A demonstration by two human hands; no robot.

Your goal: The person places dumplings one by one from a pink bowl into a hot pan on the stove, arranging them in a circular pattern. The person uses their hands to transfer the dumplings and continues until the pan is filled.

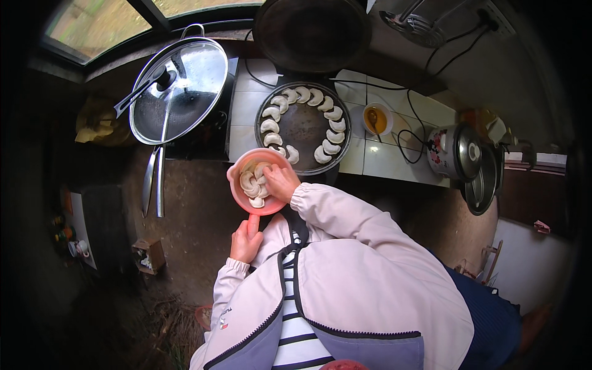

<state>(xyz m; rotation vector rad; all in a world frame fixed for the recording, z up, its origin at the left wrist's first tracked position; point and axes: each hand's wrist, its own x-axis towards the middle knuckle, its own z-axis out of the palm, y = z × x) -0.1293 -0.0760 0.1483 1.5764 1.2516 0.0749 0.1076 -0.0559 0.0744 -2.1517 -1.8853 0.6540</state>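
My left hand (245, 242) is closed around the handle of a pink plastic scoop (237, 192), held just in front of the counter. Inside the scoop lies a pile of uncooked dumplings (250, 184). My right hand (282, 183) reaches in over its right side, fingers bent down onto a dumpling; the fingertips are partly hidden. Just beyond the scoop sits a round dark electric griddle (303, 127), its lid (311, 34) raised behind it. Crescent dumplings (316, 97) line the griddle's edge in a ring, with a gap at the near side.
Left of the griddle, a wok with a glass lid (197, 68) rests on a stove, long handles jutting toward me. On the right stand a cup of yellow liquid (375, 119) and a rice cooker (453, 151). Black cords (410, 132) cross the white tiles (385, 160).
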